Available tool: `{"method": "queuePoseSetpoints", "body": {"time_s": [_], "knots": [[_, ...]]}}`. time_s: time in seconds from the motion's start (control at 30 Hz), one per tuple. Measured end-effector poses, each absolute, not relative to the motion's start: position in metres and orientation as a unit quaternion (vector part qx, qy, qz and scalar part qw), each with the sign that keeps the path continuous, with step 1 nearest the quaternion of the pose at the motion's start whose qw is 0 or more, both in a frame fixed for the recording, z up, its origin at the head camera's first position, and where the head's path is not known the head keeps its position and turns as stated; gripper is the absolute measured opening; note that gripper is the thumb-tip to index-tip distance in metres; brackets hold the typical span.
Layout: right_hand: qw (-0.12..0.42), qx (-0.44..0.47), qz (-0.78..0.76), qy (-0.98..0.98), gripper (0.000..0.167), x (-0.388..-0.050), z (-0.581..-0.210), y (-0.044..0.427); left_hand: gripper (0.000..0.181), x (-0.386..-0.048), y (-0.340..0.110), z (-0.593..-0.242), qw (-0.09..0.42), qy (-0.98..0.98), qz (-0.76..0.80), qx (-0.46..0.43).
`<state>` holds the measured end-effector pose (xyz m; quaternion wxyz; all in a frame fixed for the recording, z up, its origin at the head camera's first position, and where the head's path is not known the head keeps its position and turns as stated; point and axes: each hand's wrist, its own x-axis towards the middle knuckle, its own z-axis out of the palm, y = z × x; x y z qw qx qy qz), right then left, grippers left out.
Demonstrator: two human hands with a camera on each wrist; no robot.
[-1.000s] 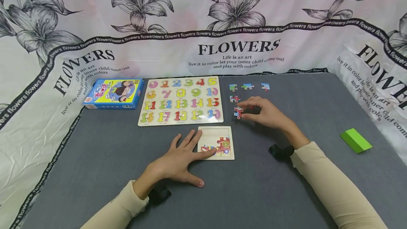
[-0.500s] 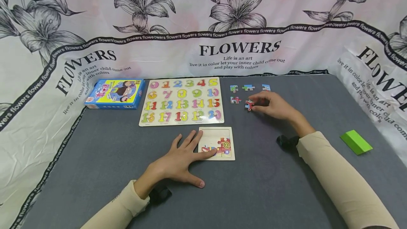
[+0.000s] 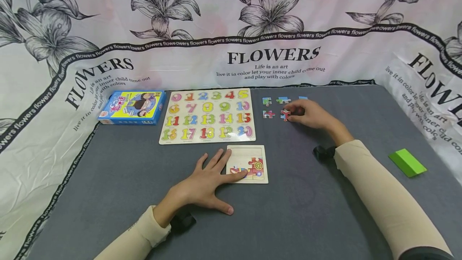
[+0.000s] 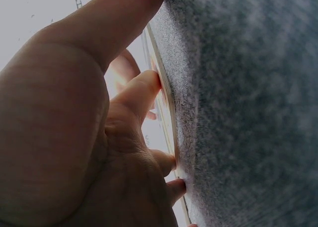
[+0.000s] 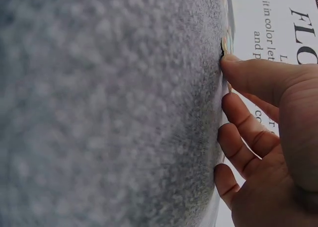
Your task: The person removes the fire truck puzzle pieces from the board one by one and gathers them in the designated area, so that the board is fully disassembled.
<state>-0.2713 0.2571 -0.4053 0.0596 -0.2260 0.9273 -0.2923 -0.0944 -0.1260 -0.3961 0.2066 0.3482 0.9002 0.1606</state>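
Observation:
My left hand [image 3: 202,185] rests with spread fingers on the left side of a small wooden puzzle tray [image 3: 265,173]. Its index finger lies over part of the red picture pieces [image 3: 257,166] set in the tray's lower right. Between thumb and fingertips, my right hand [image 3: 312,115] pinches a red and blue jigsaw piece [image 3: 285,115] at the tabletop. To its left lies another red jigsaw piece [image 3: 268,114]. Behind are a green piece [image 3: 267,101], a blue-green piece [image 3: 283,100] and a blue piece [image 3: 303,98], partly hidden by the right hand.
A number board [image 3: 207,116] with colourful numerals lies behind the tray. Left of it sits a blue and yellow box [image 3: 132,107]. A green block [image 3: 408,163] stands at the far right of the grey tabletop [image 3: 288,220]. A flower-printed cloth [image 3: 180,65] hangs behind.
My right hand has moved the pinched jigsaw piece to the right and away from me, beside the other red piece. The left hand stays on the tray.

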Motion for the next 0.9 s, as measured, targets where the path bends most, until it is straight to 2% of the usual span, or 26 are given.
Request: {"method": "queuePoseSetpoints", "body": {"time_s": [0.23,0.43,0.67,0.9], "knots": [[0.061,-0.222,-0.299,0.926,0.040,-0.269,-0.404,0.258,0.098,-0.095,-0.126,-0.398,0.200,0.902,0.154,0.350],[0.049,-0.176,-0.329,0.926,0.042,-0.264,-0.406,0.257,0.097,-0.095,-0.126,-0.397,0.204,0.902,0.157,0.348],[0.019,-0.157,-0.328,0.931,0.034,-0.263,-0.410,0.250,0.097,-0.094,-0.127,-0.396,0.205,0.900,0.161,0.349],[0.019,-0.159,-0.314,0.936,0.029,-0.265,-0.410,0.247,0.097,-0.094,-0.127,-0.396,0.205,0.899,0.162,0.350]]}}
